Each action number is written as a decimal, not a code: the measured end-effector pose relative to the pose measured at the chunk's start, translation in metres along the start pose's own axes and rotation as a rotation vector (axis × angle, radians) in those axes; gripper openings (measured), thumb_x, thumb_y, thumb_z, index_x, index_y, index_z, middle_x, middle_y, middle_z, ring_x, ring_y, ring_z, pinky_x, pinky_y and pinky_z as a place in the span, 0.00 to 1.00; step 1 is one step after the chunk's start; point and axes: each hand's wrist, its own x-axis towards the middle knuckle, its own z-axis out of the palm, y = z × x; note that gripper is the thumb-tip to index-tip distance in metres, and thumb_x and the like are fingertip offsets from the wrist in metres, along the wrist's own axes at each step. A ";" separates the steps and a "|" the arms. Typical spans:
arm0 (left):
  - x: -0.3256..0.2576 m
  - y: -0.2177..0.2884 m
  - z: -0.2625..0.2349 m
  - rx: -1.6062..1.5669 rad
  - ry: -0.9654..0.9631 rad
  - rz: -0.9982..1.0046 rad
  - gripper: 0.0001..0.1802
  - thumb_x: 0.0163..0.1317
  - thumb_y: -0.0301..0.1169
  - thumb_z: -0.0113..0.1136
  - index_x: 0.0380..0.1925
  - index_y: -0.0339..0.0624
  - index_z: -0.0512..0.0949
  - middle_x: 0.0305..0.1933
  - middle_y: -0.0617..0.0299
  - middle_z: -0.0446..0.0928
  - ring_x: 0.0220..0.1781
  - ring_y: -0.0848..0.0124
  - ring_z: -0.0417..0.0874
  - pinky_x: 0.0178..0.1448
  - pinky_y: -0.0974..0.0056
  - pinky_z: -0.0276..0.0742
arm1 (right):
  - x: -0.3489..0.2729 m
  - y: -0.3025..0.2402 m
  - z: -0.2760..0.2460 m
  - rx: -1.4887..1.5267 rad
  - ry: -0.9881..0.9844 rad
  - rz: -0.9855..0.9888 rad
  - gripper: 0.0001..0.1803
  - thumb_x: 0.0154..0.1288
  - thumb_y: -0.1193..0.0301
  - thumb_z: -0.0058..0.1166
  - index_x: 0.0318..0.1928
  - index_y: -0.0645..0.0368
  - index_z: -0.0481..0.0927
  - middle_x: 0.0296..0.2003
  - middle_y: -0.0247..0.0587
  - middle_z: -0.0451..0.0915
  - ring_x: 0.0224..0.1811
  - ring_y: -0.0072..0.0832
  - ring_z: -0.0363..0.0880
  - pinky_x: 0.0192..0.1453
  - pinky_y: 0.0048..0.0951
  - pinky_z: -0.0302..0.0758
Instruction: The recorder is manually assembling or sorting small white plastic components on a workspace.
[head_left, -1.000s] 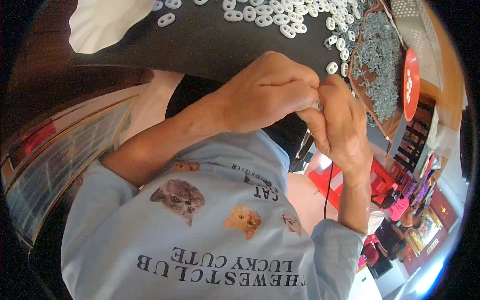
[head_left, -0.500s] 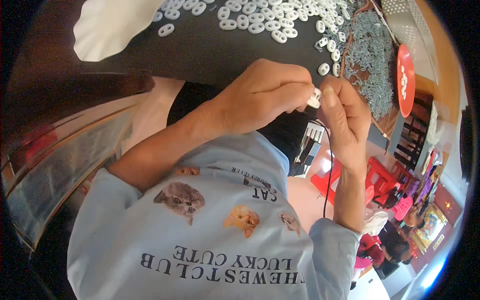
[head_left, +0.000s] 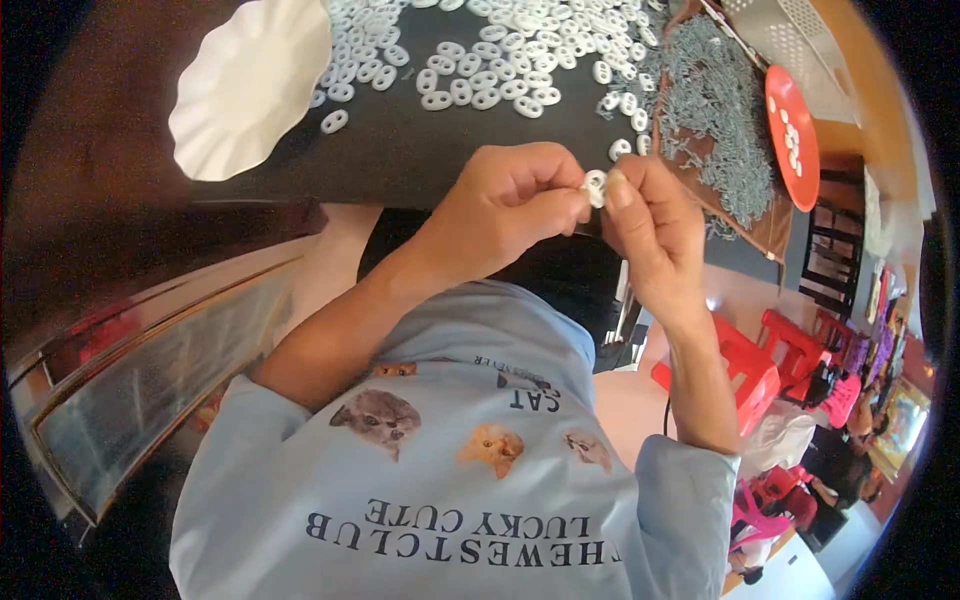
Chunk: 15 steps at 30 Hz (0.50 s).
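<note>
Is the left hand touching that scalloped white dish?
Apart: the head view shows dark tabletop between the left hand and the scalloped white dish.

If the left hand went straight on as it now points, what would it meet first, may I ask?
Probably the right hand, just past the small white two-holed piece pinched between them; depth is unclear.

Red stools (head_left: 762, 385) on the pale floor (head_left: 622, 408) at right, framed picture (head_left: 900, 428) beyond; glass panel (head_left: 150, 375) at left
</note>
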 end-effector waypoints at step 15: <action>0.000 -0.002 -0.003 0.158 -0.097 -0.080 0.12 0.65 0.31 0.54 0.25 0.36 0.75 0.22 0.68 0.73 0.25 0.83 0.70 0.29 0.72 0.66 | 0.036 0.034 -0.210 -0.467 0.708 0.133 0.19 0.70 0.59 0.50 0.27 0.60 0.76 0.17 0.22 0.64 0.18 0.09 0.57 0.21 0.17 0.52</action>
